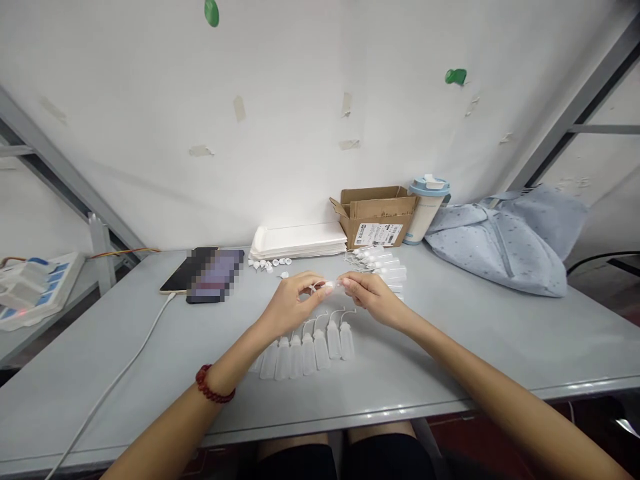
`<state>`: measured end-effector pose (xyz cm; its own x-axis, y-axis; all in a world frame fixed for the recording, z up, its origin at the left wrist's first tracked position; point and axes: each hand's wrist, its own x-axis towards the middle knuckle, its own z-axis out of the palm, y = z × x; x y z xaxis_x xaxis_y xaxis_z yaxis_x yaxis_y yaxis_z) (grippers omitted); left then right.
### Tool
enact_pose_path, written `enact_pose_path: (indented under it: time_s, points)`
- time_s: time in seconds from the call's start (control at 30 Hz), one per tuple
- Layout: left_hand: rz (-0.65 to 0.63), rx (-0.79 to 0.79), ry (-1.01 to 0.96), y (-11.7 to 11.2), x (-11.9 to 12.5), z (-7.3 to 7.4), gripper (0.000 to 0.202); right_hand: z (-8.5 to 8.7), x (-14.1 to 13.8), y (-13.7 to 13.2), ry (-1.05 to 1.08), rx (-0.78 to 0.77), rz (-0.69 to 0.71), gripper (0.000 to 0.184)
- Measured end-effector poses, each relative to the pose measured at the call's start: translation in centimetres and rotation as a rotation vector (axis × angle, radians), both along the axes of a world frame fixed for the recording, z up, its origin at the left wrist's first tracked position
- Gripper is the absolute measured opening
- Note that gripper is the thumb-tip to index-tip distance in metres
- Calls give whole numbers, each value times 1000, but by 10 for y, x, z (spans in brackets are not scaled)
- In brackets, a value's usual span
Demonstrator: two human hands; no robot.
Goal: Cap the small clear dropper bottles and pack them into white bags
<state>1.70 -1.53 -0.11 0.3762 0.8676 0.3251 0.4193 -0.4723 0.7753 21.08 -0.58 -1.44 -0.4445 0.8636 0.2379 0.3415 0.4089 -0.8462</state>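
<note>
My left hand (297, 298) pinches a small white plastic piece (328, 285) between thumb and fingers, and a thin white strand shows in the gap of that hand. My right hand (373, 293) is closed just to its right, its fingertips on something small and clear that I cannot make out. Below the hands, several translucent squeeze bottles (296, 357) lie side by side, thin curved straps rising from their necks. More such bottles (391, 273) lie behind my right hand. Small white caps (270, 264) are scattered behind my left hand.
At the back stand a stack of white sheets or envelopes (300, 240), an open cardboard box (383, 210) and a blue-lidded tumbler (425, 212). A light blue bag (500, 240) slumps on the right. Phones (173, 277) and a white cable (127, 370) lie left, beside a power strip (43, 287).
</note>
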Motion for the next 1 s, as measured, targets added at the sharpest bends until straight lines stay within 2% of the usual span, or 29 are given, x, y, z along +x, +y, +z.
enact_pose_path:
  time_s: [0.1,0.23,0.33,0.5,0.57,0.77,1.0]
  points:
    - [22,-109,-7,1,0,2,33,4,-2,-4,-64,134,-11,33]
    - [12,-206,-18,1,-1,2,33,5,-4,-5,-114,236,0,33]
    - [15,-181,-8,1,-2,2,32,2,-4,-4,-134,235,-3,35]
    - [6,-130,22,1,-2,1,30,3,-3,-4,-126,145,-16,38]
    - [-3,-91,25,1,-2,0,28,4,-3,-5,-115,108,-12,40]
    - [-21,173,97,0,0,-5,19,7,-2,-5,-81,25,3,38]
    - [-54,351,203,-1,0,-11,16,-1,-2,1,-31,-71,-1,42]
